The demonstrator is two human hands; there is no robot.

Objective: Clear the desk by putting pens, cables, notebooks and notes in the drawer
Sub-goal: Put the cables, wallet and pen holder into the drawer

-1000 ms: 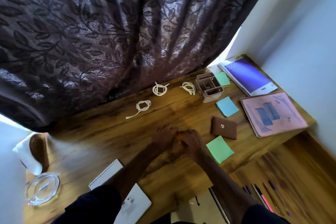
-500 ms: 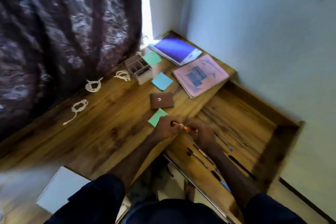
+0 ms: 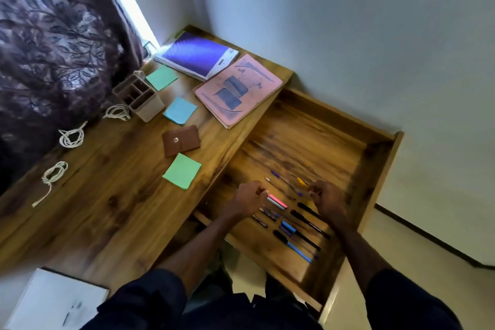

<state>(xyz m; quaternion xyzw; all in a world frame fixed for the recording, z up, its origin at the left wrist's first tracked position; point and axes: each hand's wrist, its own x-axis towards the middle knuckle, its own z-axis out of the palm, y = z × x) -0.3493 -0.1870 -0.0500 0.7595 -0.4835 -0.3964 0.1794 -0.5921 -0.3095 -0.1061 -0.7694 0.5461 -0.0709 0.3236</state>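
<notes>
- An open wooden drawer (image 3: 308,142) juts from the wooden table (image 3: 120,209) toward 4 o'clock, and a row of mixed pens (image 3: 294,230) lies on its floor.
- The left hand (image 3: 249,197) is over the pens with its fingers curled, at the end of a pink-and-white pen (image 3: 277,201); I cannot tell if they grip it.
- The right hand (image 3: 325,197), at its 3 o'clock, curls its fingers beside an orange pen (image 3: 302,181); blur hides any pinch.
- On the table, a green square sticky note (image 3: 182,171) sits at 10 o'clock of the left hand, a pink notebook (image 3: 238,88) at 12, and white coiled cables (image 3: 71,138) toward 9.

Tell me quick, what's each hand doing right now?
Left hand: curled beside the pink pen, grip cannot be told.
Right hand: curled near the orange pen, same.
</notes>
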